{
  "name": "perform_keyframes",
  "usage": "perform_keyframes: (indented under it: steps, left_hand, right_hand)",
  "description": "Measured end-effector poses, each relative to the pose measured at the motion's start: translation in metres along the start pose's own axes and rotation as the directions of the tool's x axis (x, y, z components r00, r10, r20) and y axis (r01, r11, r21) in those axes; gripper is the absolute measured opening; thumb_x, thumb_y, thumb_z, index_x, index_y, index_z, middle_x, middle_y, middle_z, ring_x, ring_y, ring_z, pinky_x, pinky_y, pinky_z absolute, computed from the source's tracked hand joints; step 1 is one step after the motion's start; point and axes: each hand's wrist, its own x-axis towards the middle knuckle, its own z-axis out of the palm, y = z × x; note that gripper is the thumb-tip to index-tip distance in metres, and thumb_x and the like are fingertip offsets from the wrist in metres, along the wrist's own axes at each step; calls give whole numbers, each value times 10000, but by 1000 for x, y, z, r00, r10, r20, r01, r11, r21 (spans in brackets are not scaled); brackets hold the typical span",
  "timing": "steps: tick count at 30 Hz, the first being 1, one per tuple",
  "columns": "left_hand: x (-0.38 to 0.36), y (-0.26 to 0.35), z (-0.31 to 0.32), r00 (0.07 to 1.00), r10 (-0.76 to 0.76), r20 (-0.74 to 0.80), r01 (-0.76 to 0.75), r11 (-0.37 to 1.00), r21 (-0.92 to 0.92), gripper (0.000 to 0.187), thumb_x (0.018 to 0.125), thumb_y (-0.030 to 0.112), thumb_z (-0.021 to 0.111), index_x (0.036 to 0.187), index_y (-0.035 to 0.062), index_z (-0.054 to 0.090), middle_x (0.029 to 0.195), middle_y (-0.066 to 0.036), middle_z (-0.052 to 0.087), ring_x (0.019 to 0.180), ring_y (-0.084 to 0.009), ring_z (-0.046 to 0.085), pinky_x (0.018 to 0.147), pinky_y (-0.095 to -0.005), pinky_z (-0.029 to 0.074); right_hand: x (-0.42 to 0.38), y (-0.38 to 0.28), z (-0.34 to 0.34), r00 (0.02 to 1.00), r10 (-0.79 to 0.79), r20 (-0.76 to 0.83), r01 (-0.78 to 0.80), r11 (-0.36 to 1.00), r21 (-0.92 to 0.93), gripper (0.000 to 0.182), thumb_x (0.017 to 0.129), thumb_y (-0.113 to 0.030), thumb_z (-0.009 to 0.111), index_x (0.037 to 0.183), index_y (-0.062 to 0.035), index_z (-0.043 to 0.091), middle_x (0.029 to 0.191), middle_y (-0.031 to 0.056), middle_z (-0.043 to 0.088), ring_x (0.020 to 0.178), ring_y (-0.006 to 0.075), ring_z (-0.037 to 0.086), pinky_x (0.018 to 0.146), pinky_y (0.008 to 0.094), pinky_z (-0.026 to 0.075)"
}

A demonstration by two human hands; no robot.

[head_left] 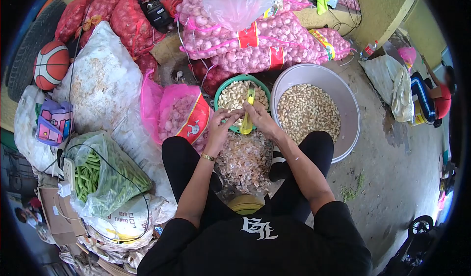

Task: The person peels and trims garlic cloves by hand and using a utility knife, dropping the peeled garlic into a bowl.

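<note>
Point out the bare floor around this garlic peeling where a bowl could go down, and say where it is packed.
Bare concrete lies right of the big grey tub, between it and the white sacks, running down past the right knee. Packed: the left side, with the pink net bag and green bean bag. Both hands, left hand and right hand, crowd the green basket above the peel pile.

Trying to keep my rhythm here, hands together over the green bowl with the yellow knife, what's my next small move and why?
Probably drop the peeled clove into the green bowl: both hands, left hand and right hand, meet directly above it around the yellow knife, while skins lie on the skin pile below.
</note>
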Motion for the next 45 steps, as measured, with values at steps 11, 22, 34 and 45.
perform_keyframes:
  steps: [11,22,34,45]
  left_hand:
    - [-3,12,2,980,-197,38,200,932,-302,109,834,47,683,914,-18,714,1006,-46,655,991,-137,596,894,-271,453]
    - [-2,3,-6,954,-295,-61,253,895,-368,102,827,59,685,859,-37,696,923,-61,659,890,-130,608,798,-275,466]
    - [-22,-39,-19,934,-295,201,-38,475,879,193,716,227,691,813,68,643,902,-155,632,905,-376,573,758,-507,430]
    - [-21,-66,-30,944,-228,237,-79,542,836,459,743,417,724,1112,161,629,1139,-110,583,1099,-383,481,853,-561,372]
  right_hand:
    - [-10,-5,12,994,44,100,-32,993,-115,417,1024,-359,407,1075,36,529,1011,104,628,906,144,549,829,295,450]
    - [1,-3,7,987,43,154,-59,993,98,404,1027,-330,400,1182,37,467,1176,152,624,1097,183,574,951,314,450]
    - [-12,-15,2,977,165,132,-153,983,-100,359,1019,-319,434,1142,16,477,1078,134,642,911,216,665,783,324,531]
    - [-7,-9,-2,960,172,223,-117,964,-237,315,997,-318,487,1010,-14,570,884,65,649,756,162,654,643,295,508]
